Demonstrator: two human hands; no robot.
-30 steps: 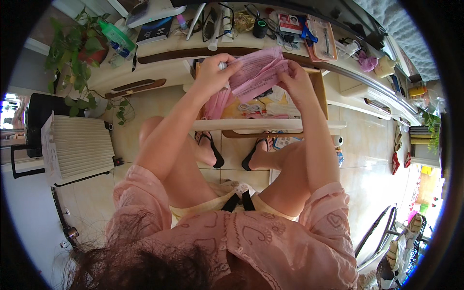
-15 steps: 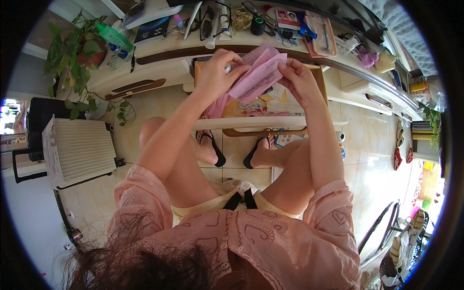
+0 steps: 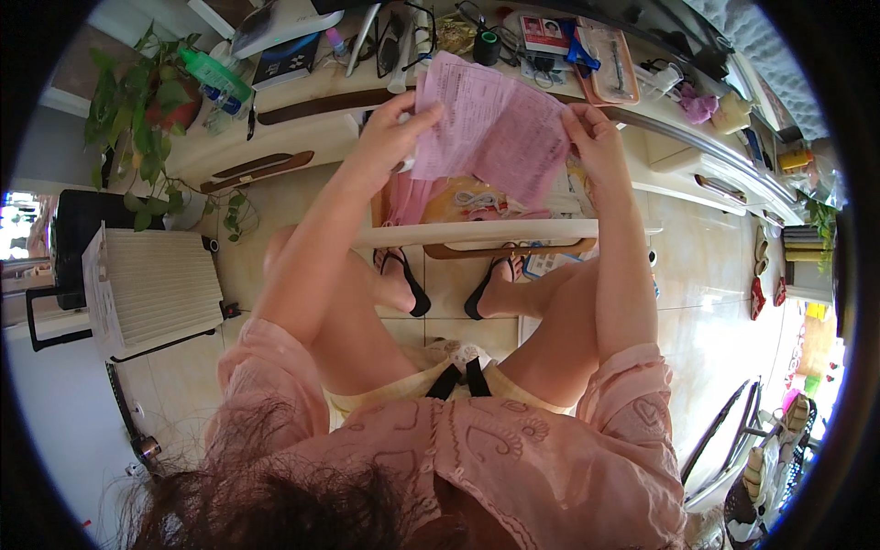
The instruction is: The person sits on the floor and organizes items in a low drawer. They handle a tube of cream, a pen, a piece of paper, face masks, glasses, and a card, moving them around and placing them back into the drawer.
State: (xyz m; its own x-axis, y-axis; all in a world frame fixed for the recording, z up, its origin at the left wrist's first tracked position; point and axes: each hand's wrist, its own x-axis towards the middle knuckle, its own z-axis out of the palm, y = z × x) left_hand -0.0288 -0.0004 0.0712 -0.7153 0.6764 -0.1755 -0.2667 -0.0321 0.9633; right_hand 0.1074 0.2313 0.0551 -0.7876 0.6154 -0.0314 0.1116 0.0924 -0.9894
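Observation:
A pink printed paper sheet (image 3: 490, 124), creased down its middle, is spread between my hands above an open drawer. My left hand (image 3: 396, 137) pinches its left edge between thumb and fingers. At its upper right edge my right hand (image 3: 591, 137) grips it the same way. Below the sheet, the pulled-out drawer (image 3: 513, 231) holds a coiled white cable (image 3: 474, 198), a pink item (image 3: 408, 200) at its left side and other small things. The sheet hides much of the drawer's far part.
On the cabinet top lie glasses (image 3: 390, 46), a black spool (image 3: 488, 48), a blue-handled tool (image 3: 581, 53) and a clear tray (image 3: 612, 69). A potted plant (image 3: 170, 110) trails at the left beside a green bottle (image 3: 215, 73). A ribbed suitcase (image 3: 160, 289) stands on the floor.
The pink paper, folded half a second ago, is now opened out flat. My hands have moved apart, the left one leftward and the right one slightly rightward.

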